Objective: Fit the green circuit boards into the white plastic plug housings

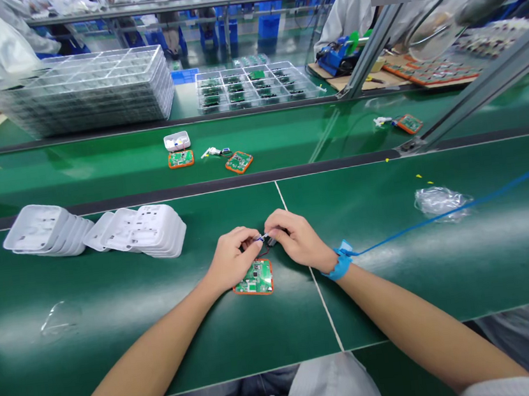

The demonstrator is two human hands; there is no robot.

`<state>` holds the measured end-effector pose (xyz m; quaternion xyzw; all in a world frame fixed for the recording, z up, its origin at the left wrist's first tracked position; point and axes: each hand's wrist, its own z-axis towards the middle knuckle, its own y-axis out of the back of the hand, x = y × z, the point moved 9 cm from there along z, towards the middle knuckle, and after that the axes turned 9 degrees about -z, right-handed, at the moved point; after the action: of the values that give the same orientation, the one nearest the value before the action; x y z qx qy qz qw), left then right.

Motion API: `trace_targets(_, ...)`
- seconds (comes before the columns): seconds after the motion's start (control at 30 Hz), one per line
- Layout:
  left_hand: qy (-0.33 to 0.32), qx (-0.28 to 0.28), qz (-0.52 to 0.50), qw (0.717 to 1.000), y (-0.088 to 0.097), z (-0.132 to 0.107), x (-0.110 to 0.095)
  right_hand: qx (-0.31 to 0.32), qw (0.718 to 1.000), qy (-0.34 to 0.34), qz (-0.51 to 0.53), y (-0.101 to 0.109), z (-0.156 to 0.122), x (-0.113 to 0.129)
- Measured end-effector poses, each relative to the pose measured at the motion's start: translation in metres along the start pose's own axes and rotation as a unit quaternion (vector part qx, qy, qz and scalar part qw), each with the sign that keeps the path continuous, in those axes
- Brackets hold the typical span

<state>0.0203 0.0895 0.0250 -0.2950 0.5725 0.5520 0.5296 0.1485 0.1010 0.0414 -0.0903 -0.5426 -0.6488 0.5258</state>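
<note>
My left hand point(234, 256) and my right hand point(299, 239) meet above the green bench, fingertips pinched close together. Between them runs a small wired piece point(263, 237), whitish with a bluish bit, both hands gripping it. Its exact kind is too small to make out. Just below lies a green circuit board point(257, 278) with an orange edge, partly covered by my left hand. Dark and reddish wires point(265, 249) lead from the board up toward my fingers. A blue wrist strap point(340, 264) circles my right wrist, its cord trailing off to the right.
Stacked white plastic covers point(153, 231) stand at left, a clear plastic bag point(443, 202) at right. Beyond a dark rail, a green belt point(126, 167) carries several boards. Clear trays point(101, 89) are piled behind it. A metal post point(473, 92) slants across the right. Co-workers sit opposite.
</note>
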Motion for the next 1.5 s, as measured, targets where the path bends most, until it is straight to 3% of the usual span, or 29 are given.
trace_targets(0.97, -0.006, 0.000, 0.058, 0.998, -0.004, 0.001, -0.002, -0.038, 0.998, 0.018, -0.052, -0.005, 0.002, 0.014)
trace_targets(1.1, -0.041, 0.013, 0.127, 0.991, -0.003, -0.003, -0.017, 0.016, 0.996, 0.030, -0.080, -0.006, 0.003, 0.009)
trace_targets(1.17, -0.102, -0.020, 0.244, 0.964, 0.011, -0.007, -0.036, 0.062, 0.992, 0.035, -0.107, -0.007, 0.002, 0.005)
trace_targets(1.27, -0.116, -0.166, 0.442, 0.874, 0.061, -0.015, -0.063, 0.049, 0.971, 0.018, -0.231, 0.002, -0.002, 0.000)
trace_targets(1.33, -0.043, -0.275, 0.525, 0.804, 0.103, -0.022, -0.072, 0.011, 0.939, -0.023, -0.343, 0.013, -0.007, 0.000)
trace_targets(1.4, 0.059, -0.324, 0.566, 0.756, 0.136, -0.026, -0.070, 0.008, 0.910, -0.073, -0.408, 0.016, -0.014, -0.002)
trace_targets(1.5, 0.171, -0.285, 0.568, 0.753, 0.159, -0.025, -0.055, 0.056, 0.909, -0.100, -0.400, 0.006, -0.022, -0.005)
